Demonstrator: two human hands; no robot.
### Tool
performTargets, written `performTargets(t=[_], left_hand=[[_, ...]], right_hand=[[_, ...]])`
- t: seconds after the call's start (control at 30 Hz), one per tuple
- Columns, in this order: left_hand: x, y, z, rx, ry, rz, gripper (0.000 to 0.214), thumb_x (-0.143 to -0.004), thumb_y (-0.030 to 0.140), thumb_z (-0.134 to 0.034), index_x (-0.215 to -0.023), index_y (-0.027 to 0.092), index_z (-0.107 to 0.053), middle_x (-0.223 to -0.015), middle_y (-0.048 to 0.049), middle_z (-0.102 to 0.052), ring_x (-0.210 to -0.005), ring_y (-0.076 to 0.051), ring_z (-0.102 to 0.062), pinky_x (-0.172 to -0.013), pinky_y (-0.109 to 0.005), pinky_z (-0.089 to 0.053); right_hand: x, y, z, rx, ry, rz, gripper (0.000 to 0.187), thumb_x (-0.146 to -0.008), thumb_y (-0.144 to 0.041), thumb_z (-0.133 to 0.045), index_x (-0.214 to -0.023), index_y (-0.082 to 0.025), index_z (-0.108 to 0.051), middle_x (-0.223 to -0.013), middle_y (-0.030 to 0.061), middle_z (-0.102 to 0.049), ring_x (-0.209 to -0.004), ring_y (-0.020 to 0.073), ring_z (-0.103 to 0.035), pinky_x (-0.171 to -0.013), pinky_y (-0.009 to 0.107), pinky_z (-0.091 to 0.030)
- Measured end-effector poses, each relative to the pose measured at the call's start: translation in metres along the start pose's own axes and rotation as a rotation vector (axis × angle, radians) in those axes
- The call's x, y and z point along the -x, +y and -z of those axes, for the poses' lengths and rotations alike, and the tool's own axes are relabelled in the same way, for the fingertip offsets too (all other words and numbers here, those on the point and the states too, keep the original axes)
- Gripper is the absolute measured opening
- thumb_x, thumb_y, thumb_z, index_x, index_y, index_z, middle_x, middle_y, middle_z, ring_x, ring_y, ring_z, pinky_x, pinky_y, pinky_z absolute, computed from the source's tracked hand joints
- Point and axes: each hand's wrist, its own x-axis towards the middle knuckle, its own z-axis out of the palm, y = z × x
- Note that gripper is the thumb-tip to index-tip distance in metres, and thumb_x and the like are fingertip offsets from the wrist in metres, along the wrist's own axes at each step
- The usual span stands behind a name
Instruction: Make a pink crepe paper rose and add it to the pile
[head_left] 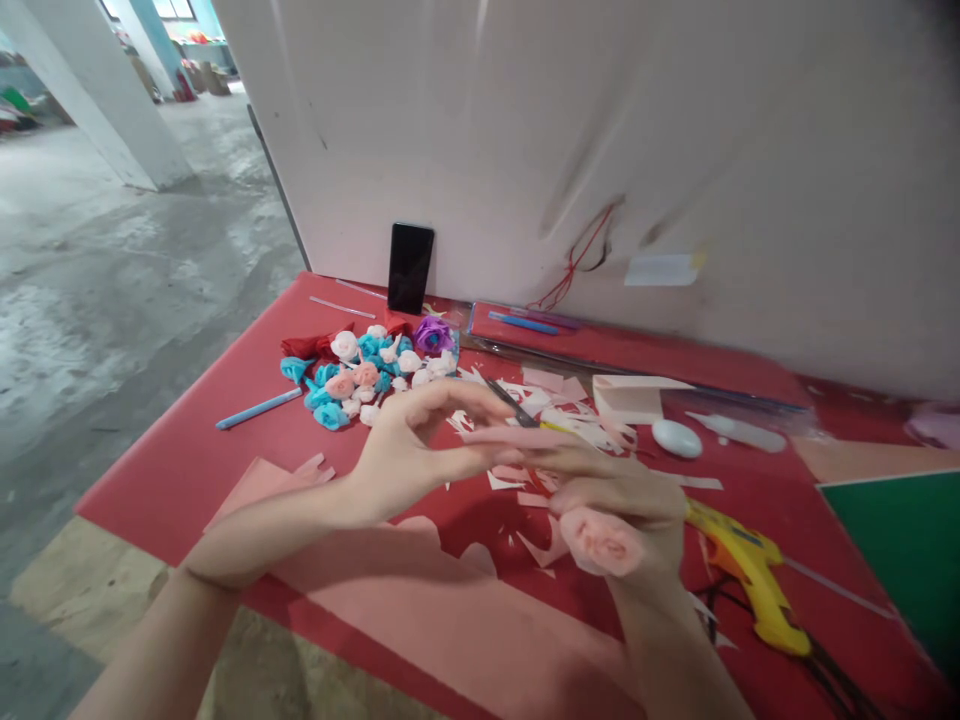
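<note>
My left hand (409,445) is over the table with thumb and fingers curved apart. A slim pink piece (499,436), apparently crepe paper, reaches into that gap from my right hand (630,490). Whether the left thumb touches it I cannot tell. The right hand is closed, with a pink paper rose (604,542) held against its lower side; the rose's stem end is hidden. Behind the fingers lie scissors (511,404) with dark blades and a yellow handle. Pale paper scraps (585,428) surround them. A large pink paper sheet (450,615) lies in front of me.
Several paper roses (365,375) are heaped at the back left, near a light-blue pen (257,410). A phone (410,268) leans on the white panel. At right are a yellow glue gun (761,580) with its cord, a white egg-shaped object (676,438) and a green sheet (900,545).
</note>
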Motion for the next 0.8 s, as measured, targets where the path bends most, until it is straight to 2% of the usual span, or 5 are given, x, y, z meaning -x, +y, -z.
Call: performTargets(t=[0.13, 0.33, 0.53, 0.7, 0.8], left_hand=[[-0.002, -0.005, -0.002, -0.011, -0.056, -0.025, 0.009, -0.081, 0.021, -0.066, -0.084, 0.015, -0.072, -0.086, -0.0054, -0.070, -0.083, -0.013, -0.065, -0.076, -0.025, -0.055], [-0.001, -0.008, -0.001, -0.116, 0.032, -0.158, 0.016, -0.080, 0.010, -0.061, -0.086, 0.019, -0.074, -0.074, -0.0013, -0.064, -0.071, -0.010, -0.060, -0.068, -0.024, -0.052], [0.002, 0.000, -0.001, -0.253, -0.120, -0.224, 0.023, -0.080, 0.009, -0.057, -0.089, 0.020, -0.074, -0.073, -0.0021, -0.064, -0.070, -0.013, -0.057, -0.068, -0.029, -0.049], [0.003, 0.001, -0.002, -0.251, -0.159, -0.303, 0.018, -0.083, 0.013, -0.058, -0.091, 0.017, -0.074, -0.074, -0.0028, -0.063, -0.072, -0.013, -0.055, -0.070, -0.029, -0.047], [0.005, -0.001, -0.004, -0.204, -0.173, -0.279, 0.018, -0.085, 0.014, -0.058, -0.093, 0.017, -0.074, -0.079, -0.0041, -0.062, -0.077, -0.013, -0.057, -0.073, -0.029, -0.046]], right_hand=[[0.005, 0.004, -0.004, 0.010, 0.122, -0.023, 0.019, -0.089, -0.030, -0.056, -0.093, -0.037, -0.074, -0.108, -0.0006, -0.072, -0.096, 0.0236, -0.069, -0.086, 0.043, -0.054], [0.005, 0.005, -0.009, 0.132, 0.181, -0.106, 0.019, -0.083, -0.017, -0.062, -0.080, -0.031, -0.074, -0.085, 0.0015, -0.070, -0.085, 0.0210, -0.062, -0.080, 0.038, -0.052], [0.002, 0.008, -0.012, 0.135, 0.196, -0.087, 0.020, -0.083, -0.017, -0.060, -0.077, -0.029, -0.075, -0.069, 0.0011, -0.065, -0.072, 0.0189, -0.058, -0.067, 0.035, -0.052], [0.000, 0.009, -0.016, 0.116, 0.202, -0.112, 0.017, -0.083, -0.020, -0.063, -0.077, -0.030, -0.075, -0.066, 0.0007, -0.062, -0.069, 0.0179, -0.057, -0.064, 0.033, -0.050], [0.001, 0.010, -0.018, 0.088, 0.215, -0.120, 0.016, -0.083, -0.022, -0.064, -0.077, -0.032, -0.076, -0.067, -0.0001, -0.063, -0.068, 0.0169, -0.057, -0.062, 0.031, -0.049]])
